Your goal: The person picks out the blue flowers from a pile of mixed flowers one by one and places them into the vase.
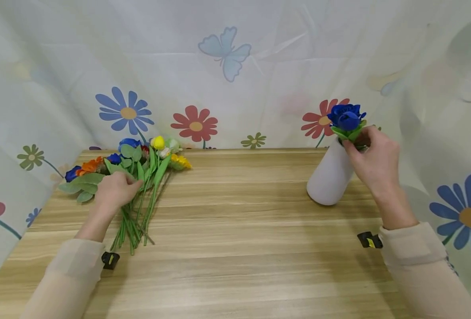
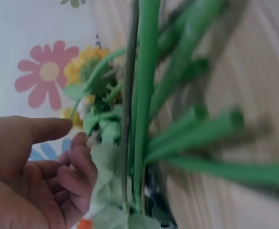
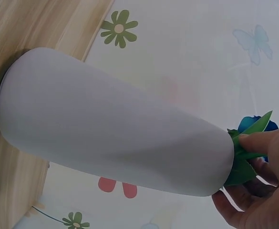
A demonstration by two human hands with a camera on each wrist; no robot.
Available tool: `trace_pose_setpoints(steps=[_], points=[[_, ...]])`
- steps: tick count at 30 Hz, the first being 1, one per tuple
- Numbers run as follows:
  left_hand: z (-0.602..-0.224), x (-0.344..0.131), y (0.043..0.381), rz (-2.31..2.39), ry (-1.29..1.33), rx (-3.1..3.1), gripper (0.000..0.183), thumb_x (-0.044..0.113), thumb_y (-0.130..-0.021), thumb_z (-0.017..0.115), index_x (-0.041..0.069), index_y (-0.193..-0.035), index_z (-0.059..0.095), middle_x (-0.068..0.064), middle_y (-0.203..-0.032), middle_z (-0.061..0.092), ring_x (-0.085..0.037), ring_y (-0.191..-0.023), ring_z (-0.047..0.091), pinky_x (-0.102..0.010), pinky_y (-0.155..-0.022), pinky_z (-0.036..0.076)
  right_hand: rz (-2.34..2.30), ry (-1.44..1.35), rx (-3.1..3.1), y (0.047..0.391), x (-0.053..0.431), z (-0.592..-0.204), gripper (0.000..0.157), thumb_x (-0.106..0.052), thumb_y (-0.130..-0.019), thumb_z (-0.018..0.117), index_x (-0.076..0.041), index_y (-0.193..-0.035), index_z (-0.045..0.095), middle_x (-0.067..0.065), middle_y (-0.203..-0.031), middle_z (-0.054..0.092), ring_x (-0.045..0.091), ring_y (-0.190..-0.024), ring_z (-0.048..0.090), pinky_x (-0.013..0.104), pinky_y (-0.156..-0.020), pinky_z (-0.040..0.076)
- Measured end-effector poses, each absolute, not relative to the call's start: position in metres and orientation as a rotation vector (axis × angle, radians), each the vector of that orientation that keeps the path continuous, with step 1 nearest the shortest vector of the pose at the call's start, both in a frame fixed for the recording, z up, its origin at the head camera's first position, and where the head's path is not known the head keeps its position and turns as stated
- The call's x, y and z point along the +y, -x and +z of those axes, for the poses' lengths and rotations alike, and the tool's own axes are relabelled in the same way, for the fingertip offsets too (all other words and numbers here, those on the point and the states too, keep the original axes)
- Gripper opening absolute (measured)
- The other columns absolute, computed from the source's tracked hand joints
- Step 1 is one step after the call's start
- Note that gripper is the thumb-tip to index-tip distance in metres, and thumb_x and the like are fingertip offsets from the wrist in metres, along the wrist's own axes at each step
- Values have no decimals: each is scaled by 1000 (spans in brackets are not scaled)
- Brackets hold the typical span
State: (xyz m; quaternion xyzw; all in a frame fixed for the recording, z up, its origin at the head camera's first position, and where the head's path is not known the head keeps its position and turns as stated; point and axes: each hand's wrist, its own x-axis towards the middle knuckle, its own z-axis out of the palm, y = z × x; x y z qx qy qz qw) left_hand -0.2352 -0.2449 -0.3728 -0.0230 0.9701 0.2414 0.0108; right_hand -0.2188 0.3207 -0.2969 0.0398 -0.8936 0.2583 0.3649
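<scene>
A blue rose with green leaves stands in the mouth of a white vase on the right. Its leaves are pinched by my right hand, thumb on a leaf right at the vase's rim in the right wrist view. The rose's stem is hidden inside the vase. On the left, my left hand hovers over a bunch of artificial flowers, its fingers loosely bent and the thumb apart from them. The left wrist view has this hand beside the green stems, with a thin leaf tip near the thumb.
The bunch holds a yellow tulip, a yellow sunflower, orange blooms and blue ones, stems toward me. A wooden table lies beneath; a flower-printed curtain hangs behind it and at both sides.
</scene>
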Motion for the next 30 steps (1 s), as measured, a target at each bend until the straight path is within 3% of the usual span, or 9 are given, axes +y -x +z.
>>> trace_pose_setpoints(steps=[7, 12, 16, 20, 25, 30], points=[[-371, -261, 229, 580, 153, 3023, 52, 36, -101, 61, 13, -59, 41, 2, -52, 32, -18, -46, 42, -30, -42, 35, 675, -159, -2279, 218, 318, -298, 26, -12, -93, 76, 8, -105, 65, 25, -95, 70, 39, -82, 67, 9, -69, 34], [-373, -264, 230, 505, 194, 3007, 53, 37, -100, 64, 14, -59, 39, 3, -53, 30, -17, -47, 41, -31, -43, 35, 646, -133, -2283, 217, 316, -299, 33, -15, -91, 79, 9, -107, 63, 26, -97, 67, 40, -86, 65, 19, -70, 37], [-375, -265, 231, 493, 220, 3008, 52, 35, -99, 66, 13, -60, 39, 2, -54, 29, -18, -48, 42, -32, -44, 36, 643, -115, -2233, 215, 313, -300, 49, -20, -87, 84, 11, -116, 59, 26, -104, 58, 39, -94, 57, 31, -77, 34], [-376, -265, 231, 502, 208, 3024, 51, 30, -97, 70, 13, -61, 38, 1, -56, 30, -21, -50, 46, -34, -46, 39, 662, -103, -2134, 214, 310, -301, 63, -26, -82, 88, 11, -119, 53, 18, -100, 49, 26, -92, 45, 30, -77, 29], [-378, -268, 231, 484, 196, 3043, 52, 28, -95, 73, 12, -60, 37, 1, -55, 29, -21, -50, 46, -34, -47, 40, 692, -192, -2010, 214, 308, -305, 44, -18, -84, 87, 10, -100, 57, 8, -82, 50, 5, -75, 38, 19, -70, 30], [-379, -272, 231, 495, 173, 3033, 49, 28, -94, 73, 11, -61, 41, 0, -56, 33, -22, -52, 47, -36, -49, 41, 620, -404, -1979, 212, 303, -312, 26, -11, -87, 81, 5, -81, 61, 14, -62, 55, 1, -60, 39, 10, -60, 31]])
